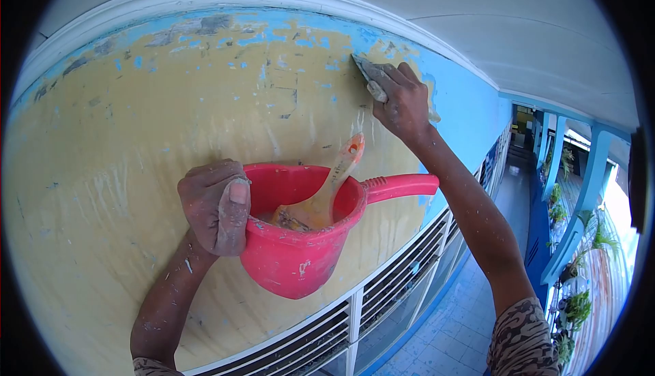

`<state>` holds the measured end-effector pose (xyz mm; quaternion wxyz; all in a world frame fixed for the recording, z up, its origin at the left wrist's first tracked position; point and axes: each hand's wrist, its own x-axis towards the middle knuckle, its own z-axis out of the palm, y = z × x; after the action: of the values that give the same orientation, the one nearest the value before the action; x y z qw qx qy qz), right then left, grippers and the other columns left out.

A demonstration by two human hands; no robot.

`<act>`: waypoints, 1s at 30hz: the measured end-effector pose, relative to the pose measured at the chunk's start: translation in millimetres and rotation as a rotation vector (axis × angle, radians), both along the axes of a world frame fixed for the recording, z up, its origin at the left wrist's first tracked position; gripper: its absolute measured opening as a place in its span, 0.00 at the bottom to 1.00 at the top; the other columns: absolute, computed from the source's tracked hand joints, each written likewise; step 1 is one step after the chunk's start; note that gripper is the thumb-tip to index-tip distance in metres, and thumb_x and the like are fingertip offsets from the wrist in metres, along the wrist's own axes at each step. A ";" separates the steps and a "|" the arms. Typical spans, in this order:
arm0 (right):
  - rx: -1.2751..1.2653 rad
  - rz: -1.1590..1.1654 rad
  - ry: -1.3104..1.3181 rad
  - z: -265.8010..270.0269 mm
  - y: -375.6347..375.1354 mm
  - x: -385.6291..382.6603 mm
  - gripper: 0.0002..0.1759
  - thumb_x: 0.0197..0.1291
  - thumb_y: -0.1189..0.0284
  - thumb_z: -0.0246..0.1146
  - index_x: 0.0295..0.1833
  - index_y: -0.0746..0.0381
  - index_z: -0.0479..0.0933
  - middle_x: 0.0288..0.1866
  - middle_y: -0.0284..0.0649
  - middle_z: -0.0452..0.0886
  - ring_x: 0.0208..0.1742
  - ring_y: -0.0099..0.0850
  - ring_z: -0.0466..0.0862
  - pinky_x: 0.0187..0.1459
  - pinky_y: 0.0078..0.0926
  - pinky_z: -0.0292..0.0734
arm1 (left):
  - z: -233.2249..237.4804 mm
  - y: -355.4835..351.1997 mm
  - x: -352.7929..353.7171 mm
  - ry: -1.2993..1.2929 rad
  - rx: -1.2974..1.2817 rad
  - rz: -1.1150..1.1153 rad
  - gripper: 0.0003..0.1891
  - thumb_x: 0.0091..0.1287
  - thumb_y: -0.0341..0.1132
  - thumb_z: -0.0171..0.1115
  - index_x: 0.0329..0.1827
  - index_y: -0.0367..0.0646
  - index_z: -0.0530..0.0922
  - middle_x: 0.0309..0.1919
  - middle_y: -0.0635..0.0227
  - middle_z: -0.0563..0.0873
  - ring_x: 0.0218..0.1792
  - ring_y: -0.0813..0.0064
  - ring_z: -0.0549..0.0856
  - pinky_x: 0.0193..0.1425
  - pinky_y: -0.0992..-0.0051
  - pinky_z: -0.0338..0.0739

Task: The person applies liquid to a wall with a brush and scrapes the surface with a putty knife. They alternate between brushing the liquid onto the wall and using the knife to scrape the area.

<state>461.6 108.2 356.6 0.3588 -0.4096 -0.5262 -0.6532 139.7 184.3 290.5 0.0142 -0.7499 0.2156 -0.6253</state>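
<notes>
Red dipper (300, 253) sits in my left hand (217, 205), clamped on its rim, with a brush (327, 192) inside (bristles half hidden). My right hand (401, 103) grips a scraper (367, 70) against the peeling wall (136, 124), its handle buried in my fist.

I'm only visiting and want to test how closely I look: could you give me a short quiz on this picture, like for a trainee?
1. True or false: the left hand grips the red dipper by its long handle.
2. What stands inside the dipper? A) a brush B) a roller C) a sponge
3. Fill in: the right hand presses a ___ against the wall.
Key: 1 false, it grips the rim; 2 A; 3 scraper.
</notes>
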 end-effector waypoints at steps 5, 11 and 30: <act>0.013 -0.133 0.098 31.8 -0.2 9.5 0.28 0.41 0.77 0.66 0.55 0.55 0.84 0.41 0.35 0.84 0.39 0.40 0.80 0.38 0.39 0.83 | -1.7 0.0 -1.5 0.014 -0.007 0.015 0.18 0.68 0.29 0.52 0.18 0.35 0.65 0.15 0.62 0.65 0.14 0.62 0.67 0.20 0.67 0.62; 0.001 -0.030 0.010 13.3 -3.0 -3.3 0.27 0.39 0.82 0.64 0.52 0.58 0.85 0.43 0.36 0.85 0.39 0.38 0.81 0.37 0.38 0.81 | 1.3 -1.7 0.6 0.019 0.032 0.034 0.17 0.68 0.29 0.52 0.18 0.35 0.66 0.15 0.62 0.65 0.14 0.62 0.66 0.20 0.67 0.61; 0.054 -0.087 0.046 40.5 8.4 19.3 0.28 0.41 0.80 0.63 0.53 0.56 0.84 0.41 0.36 0.84 0.41 0.39 0.81 0.40 0.37 0.82 | 0.5 -0.4 1.1 0.014 0.019 0.024 0.17 0.66 0.28 0.52 0.17 0.35 0.65 0.14 0.62 0.65 0.14 0.62 0.66 0.20 0.67 0.61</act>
<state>480.8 116.6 397.1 0.3529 -0.4374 -0.4815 -0.6725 140.8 183.9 291.0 0.0273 -0.7565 0.2125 -0.6179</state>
